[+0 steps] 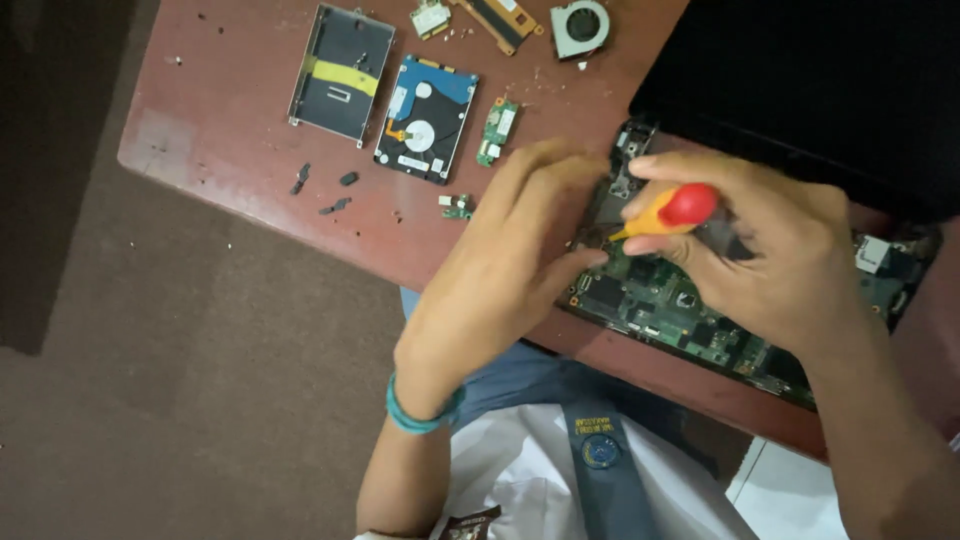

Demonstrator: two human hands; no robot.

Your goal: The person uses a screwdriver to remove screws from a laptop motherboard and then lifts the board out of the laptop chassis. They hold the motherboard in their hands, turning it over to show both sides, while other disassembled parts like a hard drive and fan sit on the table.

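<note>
Green circuit board (660, 300), judged stiff but fragile, take by edges; right hand (770, 260) grip clenched on screwdriver (668, 212), left hand (520, 240) grip released, steadying board on bench (230, 130).

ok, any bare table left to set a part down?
Yes: the table's left end, left of the drive caddy. Crowded along the far edge around the hard drive and fan, and at the circuit board under both hands.

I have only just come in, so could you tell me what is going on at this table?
A person holds a red and yellow screwdriver in the right hand, its tip down at a green circuit board. The left hand rests on the board beside it. A hard drive, metal bracket and small fan lie on the table.
</note>
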